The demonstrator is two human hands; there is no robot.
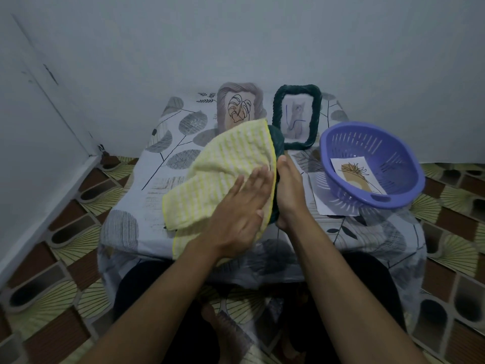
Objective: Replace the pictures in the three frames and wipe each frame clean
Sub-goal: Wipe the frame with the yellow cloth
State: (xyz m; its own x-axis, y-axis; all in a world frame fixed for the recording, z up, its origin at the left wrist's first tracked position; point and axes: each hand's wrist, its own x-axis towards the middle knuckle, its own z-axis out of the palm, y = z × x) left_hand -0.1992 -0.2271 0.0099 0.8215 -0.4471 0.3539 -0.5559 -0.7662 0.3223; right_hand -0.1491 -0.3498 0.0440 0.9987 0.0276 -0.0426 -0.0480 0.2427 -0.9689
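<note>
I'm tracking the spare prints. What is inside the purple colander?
Inside the purple colander lies one picture card showing a line-drawn flower. Its near corner is hidden behind the rim.

Purple colander [393, 195] on leaf-patterned tablecloth [168, 143]

The leaf-print-covered bench [136, 206] carries two frames [296, 116] along its far edge, a purple basket [393, 195] and paper sheet [330, 206] near its right edge.

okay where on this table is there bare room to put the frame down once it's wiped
Most room is the left side of the table, left of the yellow cloth. The back is taken by two standing frames, the right by the purple basket and papers.
</note>
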